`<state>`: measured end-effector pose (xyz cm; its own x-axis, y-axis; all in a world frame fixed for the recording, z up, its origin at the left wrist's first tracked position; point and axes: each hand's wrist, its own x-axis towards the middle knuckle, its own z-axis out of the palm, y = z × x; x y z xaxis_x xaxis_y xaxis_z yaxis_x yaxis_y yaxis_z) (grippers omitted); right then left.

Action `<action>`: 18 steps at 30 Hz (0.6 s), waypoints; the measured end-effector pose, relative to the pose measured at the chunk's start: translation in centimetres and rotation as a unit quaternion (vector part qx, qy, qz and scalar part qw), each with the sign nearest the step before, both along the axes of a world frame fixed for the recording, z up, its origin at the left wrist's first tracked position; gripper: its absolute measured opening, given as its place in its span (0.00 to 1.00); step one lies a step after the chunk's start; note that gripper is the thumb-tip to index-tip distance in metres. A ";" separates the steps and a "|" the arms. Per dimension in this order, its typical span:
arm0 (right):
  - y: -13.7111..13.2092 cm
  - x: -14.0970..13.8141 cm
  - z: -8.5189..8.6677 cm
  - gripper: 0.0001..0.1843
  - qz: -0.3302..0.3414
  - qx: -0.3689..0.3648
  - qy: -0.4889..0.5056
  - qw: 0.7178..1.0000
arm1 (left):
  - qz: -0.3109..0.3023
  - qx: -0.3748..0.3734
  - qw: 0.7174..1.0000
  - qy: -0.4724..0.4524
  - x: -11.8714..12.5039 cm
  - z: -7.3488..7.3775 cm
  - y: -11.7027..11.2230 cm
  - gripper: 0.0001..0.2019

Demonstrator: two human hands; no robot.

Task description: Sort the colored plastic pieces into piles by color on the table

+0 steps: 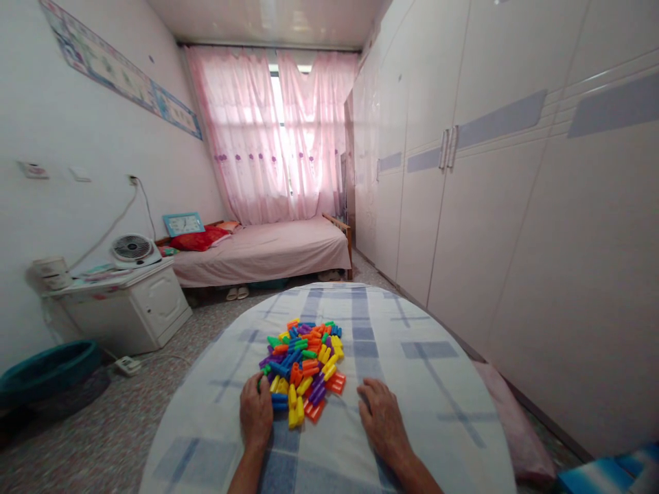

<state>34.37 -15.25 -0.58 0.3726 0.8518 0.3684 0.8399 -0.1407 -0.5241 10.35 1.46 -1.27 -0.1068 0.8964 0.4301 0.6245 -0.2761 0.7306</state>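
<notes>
We see both hands palm-down on the surface (412,412), forearms coming in from the near edge. Left hand (256,412) lies flat w/ fingers loosely together, fingertips touching the near-left edge of the pile of plastic blocks (303,363); it grips nothing. Right hand (382,415) rests flat too, fingers slightly spread, just right of the pile and apart from it, holding nothing. The blocks sit just ahead of & between the hands, a mixed heap of yellow, orange, blue, purple, green. The surface is round, under a pale blue-check cloth. Beyond the hands: a bed (262,250) w/ pink cover below pink curtains (272,130). Far left of the left hand, a small fan (132,250) on a white cabinet (134,305). Right of the right hand, a white wardrobe (515,206).
</notes>
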 end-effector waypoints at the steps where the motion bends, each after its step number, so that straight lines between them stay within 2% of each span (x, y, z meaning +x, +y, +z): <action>1: 0.0 0.0 0.0 0.17 -0.001 -0.002 0.002 1.000 | -0.001 0.000 1.000 0.001 0.0 -0.1 0.1 0.23; 18: -0.2 -0.1 0.6 0.17 0.005 -0.018 0.004 1.000 | -0.007 -0.007 1.000 0.002 0.0 -0.3 0.2 0.23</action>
<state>34.25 -15.44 0.00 0.3669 0.8681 0.3344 0.8368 -0.1510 -0.5262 10.30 1.62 -1.60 -0.0918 0.9035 0.4187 0.6235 -0.2757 0.7316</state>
